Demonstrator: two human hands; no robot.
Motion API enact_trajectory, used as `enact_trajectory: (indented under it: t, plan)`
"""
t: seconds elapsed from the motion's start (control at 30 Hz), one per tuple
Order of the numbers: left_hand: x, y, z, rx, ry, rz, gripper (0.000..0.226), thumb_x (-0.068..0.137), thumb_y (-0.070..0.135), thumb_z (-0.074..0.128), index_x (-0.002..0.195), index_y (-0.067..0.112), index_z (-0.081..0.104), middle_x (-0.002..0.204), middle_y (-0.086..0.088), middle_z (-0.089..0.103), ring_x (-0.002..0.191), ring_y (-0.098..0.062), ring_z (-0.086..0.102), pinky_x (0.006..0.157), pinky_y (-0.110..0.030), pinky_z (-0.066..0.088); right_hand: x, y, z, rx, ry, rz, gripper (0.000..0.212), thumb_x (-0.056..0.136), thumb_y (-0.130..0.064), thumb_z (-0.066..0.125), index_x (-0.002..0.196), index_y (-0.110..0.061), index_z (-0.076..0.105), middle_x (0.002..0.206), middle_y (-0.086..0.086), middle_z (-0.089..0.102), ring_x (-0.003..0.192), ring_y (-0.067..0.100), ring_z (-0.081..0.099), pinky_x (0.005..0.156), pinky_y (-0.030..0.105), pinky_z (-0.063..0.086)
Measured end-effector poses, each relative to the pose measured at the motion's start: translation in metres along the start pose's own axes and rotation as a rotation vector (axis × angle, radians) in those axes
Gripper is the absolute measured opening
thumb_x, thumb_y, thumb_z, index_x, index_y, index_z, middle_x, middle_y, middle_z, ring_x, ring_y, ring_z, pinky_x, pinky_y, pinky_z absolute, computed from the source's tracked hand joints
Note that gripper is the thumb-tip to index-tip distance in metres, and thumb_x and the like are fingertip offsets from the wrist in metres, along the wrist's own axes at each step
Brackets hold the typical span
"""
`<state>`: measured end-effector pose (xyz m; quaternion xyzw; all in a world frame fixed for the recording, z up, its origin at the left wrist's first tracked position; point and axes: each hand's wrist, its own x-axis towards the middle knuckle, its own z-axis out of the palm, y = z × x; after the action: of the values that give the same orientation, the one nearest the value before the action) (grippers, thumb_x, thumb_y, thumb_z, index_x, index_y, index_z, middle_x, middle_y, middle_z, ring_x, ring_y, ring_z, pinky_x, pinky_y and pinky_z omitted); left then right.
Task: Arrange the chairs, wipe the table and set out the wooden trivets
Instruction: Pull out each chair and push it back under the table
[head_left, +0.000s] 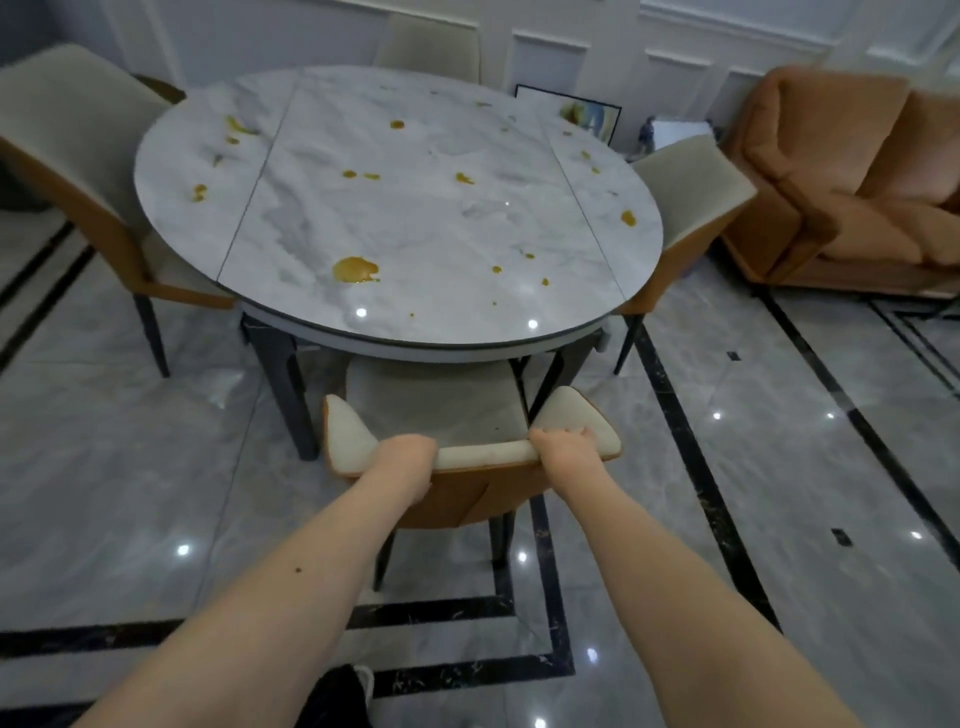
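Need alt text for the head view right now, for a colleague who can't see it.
Both hands, left hand and right hand, grip the cream-padded top of an orange-backed chair at the near edge of a round grey marble table spattered with yellow-orange spills. Three matching chairs surround it.

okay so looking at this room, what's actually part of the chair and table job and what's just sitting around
Part of the job: near chair, gripped by left hand and right hand; stained table; left chair; right chair; far chair.
Lying about: orange sofa; framed picture.
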<state>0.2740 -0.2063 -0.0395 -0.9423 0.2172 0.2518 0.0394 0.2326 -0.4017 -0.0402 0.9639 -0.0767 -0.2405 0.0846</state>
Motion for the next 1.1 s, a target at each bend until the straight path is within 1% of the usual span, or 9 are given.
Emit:
enact_trajectory:
  t: [0.1,0.17,0.23,0.3,0.4,0.53,0.67,0.9,1.1]
  plan:
    - [0.002,0.017,0.003,-0.029,0.080,-0.064,0.032,0.088,0.019,0.060,0.118,0.015,0.051,0.122,-0.007,0.059,0.114,-0.025,0.056,0.092,-0.032,0.042,0.010,0.016,0.001,-0.001,0.009,-0.020,0.038,0.088,-0.016,0.056,0.125,-0.018,0.045,0.124,0.008,0.057,0.117,0.032,0.051,0.103,0.050,0.030]
    - [0.000,0.025,0.005,-0.006,0.123,-0.129,0.032,0.087,0.016,0.060,0.118,0.017,0.050,0.122,-0.006,0.059,0.115,-0.025,0.054,0.099,-0.035,0.037,0.014,0.019,0.003,0.002,0.027,-0.031,0.033,0.090,-0.021,0.055,0.121,-0.016,0.046,0.120,0.008,0.059,0.112,0.032,0.054,0.099,0.046,0.033]
    - [-0.006,0.031,0.007,0.005,0.138,-0.224,0.035,0.086,0.010,0.057,0.118,0.019,0.048,0.121,-0.005,0.058,0.117,-0.027,0.050,0.107,-0.048,0.028,0.012,0.020,0.004,-0.006,0.034,-0.041,0.031,0.091,-0.022,0.056,0.119,-0.015,0.047,0.117,0.007,0.060,0.109,0.031,0.056,0.098,0.044,0.034]
    - [-0.011,0.039,0.010,-0.014,0.146,-0.330,0.039,0.085,0.003,0.054,0.119,0.021,0.047,0.121,-0.007,0.056,0.122,-0.033,0.042,0.106,-0.066,0.013,0.009,0.020,0.006,-0.006,0.038,-0.052,0.032,0.091,-0.023,0.057,0.120,-0.014,0.048,0.117,0.007,0.060,0.109,0.030,0.057,0.099,0.044,0.035]
    - [-0.012,0.043,0.013,-0.024,0.156,-0.428,0.041,0.086,-0.001,0.050,0.121,0.020,0.050,0.123,-0.010,0.055,0.127,-0.039,0.033,0.101,-0.075,0.004,0.006,0.018,0.009,-0.014,0.018,-0.041,0.032,0.092,-0.021,0.056,0.122,-0.013,0.048,0.119,0.008,0.059,0.111,0.030,0.056,0.101,0.047,0.037]
    - [-0.016,0.042,0.010,0.081,0.121,-0.362,0.039,0.089,-0.001,0.045,0.121,0.020,0.054,0.121,-0.009,0.059,0.122,-0.036,0.042,0.103,-0.072,0.011,-0.011,0.016,0.020,0.008,0.033,0.001,0.028,0.092,-0.015,0.053,0.120,-0.014,0.051,0.116,0.006,0.061,0.108,0.028,0.058,0.098,0.046,0.041]
    - [-0.022,0.040,0.014,0.170,0.117,-0.278,0.038,0.089,-0.002,0.046,0.121,0.016,0.057,0.118,-0.007,0.063,0.115,-0.033,0.054,0.106,-0.067,0.021,-0.023,0.016,0.031,0.008,0.012,0.007,0.029,0.091,-0.009,0.052,0.120,-0.014,0.051,0.113,0.007,0.062,0.106,0.029,0.058,0.099,0.052,0.041]
    - [-0.024,0.039,0.014,0.232,0.133,-0.204,0.036,0.091,0.000,0.048,0.121,0.017,0.058,0.121,-0.004,0.062,0.114,-0.026,0.056,0.103,-0.058,0.033,-0.023,0.020,0.032,-0.028,0.023,-0.042,0.029,0.092,-0.009,0.051,0.121,-0.015,0.047,0.114,0.007,0.062,0.106,0.031,0.059,0.098,0.052,0.041]
    - [-0.017,0.039,0.015,0.253,0.128,-0.169,0.033,0.093,0.002,0.045,0.118,0.017,0.059,0.118,-0.001,0.062,0.111,-0.023,0.059,0.098,-0.047,0.044,-0.015,0.026,0.028,-0.052,0.024,-0.054,0.038,0.090,-0.009,0.055,0.125,-0.015,0.044,0.117,0.007,0.062,0.110,0.032,0.057,0.101,0.052,0.038]
